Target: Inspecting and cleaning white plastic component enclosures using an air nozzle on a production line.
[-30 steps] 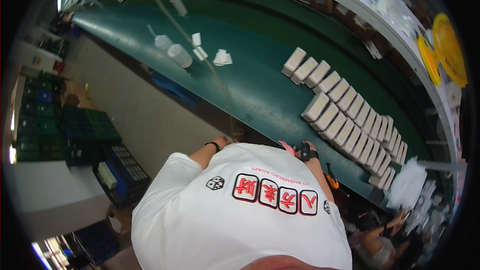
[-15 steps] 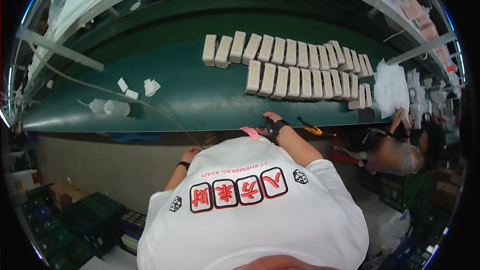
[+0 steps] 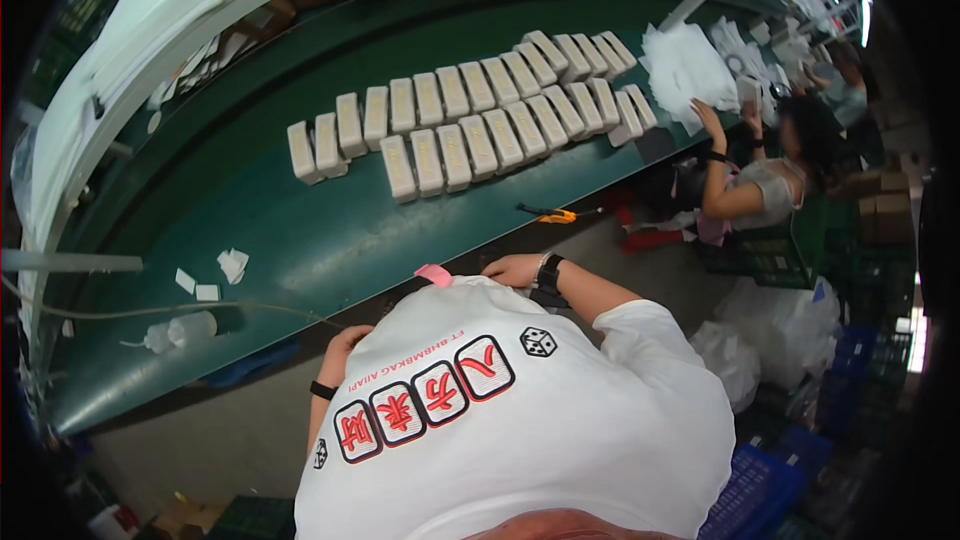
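Where visible, fingers (image 3: 493, 268) half-curled beside shirt (image 3: 560, 420).

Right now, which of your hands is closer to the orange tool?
Right. The right hand is below and left of the orange tool in the picture; the left hand is farther left and lower.

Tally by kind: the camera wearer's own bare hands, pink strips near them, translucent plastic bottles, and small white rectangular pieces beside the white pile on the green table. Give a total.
Bare left hand and right hand: 2
Pink strip: 1
Translucent plastic bottles: 2
Small white rectangular pieces beside the white pile: 2
Total: 7
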`<state>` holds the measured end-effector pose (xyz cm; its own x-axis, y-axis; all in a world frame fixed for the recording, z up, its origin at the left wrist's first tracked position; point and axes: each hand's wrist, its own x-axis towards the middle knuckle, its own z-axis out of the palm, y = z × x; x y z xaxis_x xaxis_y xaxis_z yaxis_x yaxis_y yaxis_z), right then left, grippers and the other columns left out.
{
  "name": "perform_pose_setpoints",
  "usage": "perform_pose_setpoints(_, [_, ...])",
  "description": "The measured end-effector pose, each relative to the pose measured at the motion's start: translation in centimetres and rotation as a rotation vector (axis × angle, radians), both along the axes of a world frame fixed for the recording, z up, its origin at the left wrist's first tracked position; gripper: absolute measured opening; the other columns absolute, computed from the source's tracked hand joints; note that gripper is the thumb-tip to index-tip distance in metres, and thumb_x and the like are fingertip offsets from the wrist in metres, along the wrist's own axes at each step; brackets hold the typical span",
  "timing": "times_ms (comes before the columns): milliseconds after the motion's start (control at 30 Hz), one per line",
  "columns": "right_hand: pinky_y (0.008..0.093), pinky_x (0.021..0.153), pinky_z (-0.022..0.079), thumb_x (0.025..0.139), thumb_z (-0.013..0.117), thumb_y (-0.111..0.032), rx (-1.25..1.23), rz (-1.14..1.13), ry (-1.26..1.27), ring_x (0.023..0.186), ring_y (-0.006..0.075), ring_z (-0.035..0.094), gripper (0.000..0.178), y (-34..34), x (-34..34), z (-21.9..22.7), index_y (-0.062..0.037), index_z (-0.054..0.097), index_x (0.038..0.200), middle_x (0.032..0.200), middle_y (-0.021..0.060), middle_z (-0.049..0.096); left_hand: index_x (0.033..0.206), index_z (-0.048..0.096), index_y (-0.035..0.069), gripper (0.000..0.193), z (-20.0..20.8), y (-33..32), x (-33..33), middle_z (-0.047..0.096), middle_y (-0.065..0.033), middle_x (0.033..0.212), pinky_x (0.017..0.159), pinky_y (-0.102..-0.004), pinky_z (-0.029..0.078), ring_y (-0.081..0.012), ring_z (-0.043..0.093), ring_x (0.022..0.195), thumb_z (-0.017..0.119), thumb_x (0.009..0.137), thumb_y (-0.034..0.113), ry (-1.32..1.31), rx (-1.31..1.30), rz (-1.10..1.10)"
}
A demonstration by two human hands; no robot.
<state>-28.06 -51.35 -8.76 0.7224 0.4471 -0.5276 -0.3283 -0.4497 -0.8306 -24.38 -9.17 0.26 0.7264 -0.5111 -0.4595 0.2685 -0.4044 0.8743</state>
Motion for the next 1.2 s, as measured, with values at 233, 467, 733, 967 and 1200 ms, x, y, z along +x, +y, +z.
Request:
perform_pose_setpoints(233, [0.0346,0.064,0.048,0.081,0.066,-0.031,-0.107,-0.071,-0.214,0.071,0.0219,0.063,0.027,-1.0,-0.1,1.7,-0.0038,0.067,0.086,0.077,0.0117,0.066,0.104,0.062,-0.002,0.025,2.8,-1.5,0.1,0.065,-0.0076,0.093,0.076,-0.0253,0.047,-0.0133,0.060,0.084,0.067,0.082,0.007,0.157,0.053,0.040])
perform_pose_setpoints(467, [0.0367,0.061,0.047,0.081,0.067,-0.033,-0.219,-0.036,-0.345,0.067,0.0259,0.061,0.029,-0.8,0.3,0.7,-0.0041,0.065,0.079,0.072,0.0128,0.063,0.104,0.062,-0.002,0.026,4.3,-1.1,0.8,0.063,-0.0100,0.100,0.075,-0.0257,0.047,-0.0145,0.060,0.086,0.068,0.082,0.010,-0.153,-0.068,-0.251])
perform_pose_setpoints(733, [0.0375,0.060,0.046,0.082,0.067,-0.033,-0.275,0.004,-0.394,0.066,0.0257,0.061,0.029,-0.8,0.9,-0.7,-0.0045,0.066,0.079,0.071,0.0132,0.063,0.107,0.062,-0.001,0.029,2.8,-2.4,1.7,0.063,-0.0085,0.095,0.076,-0.0269,0.048,-0.0146,0.060,0.085,0.068,0.082,0.012,0.015,0.080,-0.259])
perform_pose_setpoints(967, [0.0353,0.063,0.048,0.081,0.068,-0.029,-0.246,0.027,-0.277,0.069,0.0243,0.063,0.024,-0.5,0.5,-2.6,-0.0051,0.068,0.082,0.076,0.0139,0.066,0.103,0.065,0.000,0.022,-2.2,-1.1,1.5,0.066,-0.0039,0.089,0.074,-0.0258,0.049,-0.0119,0.060,0.081,0.066,0.086,0.013,0.401,-0.076,-0.005])
perform_pose_setpoints(1200, [0.0341,0.066,0.049,0.079,0.065,-0.020,-0.072,-0.019,-0.222,0.069,0.0206,0.062,0.017,0.2,-0.6,-6.2,-0.0037,0.069,0.084,0.078,0.0121,0.067,0.101,0.065,-0.001,0.019,-17.8,1.3,4.6,0.066,-0.0050,0.090,0.071,-0.0250,0.049,-0.0108,0.060,0.081,0.064,0.088,0.014,-0.287,-1.017,-0.485])
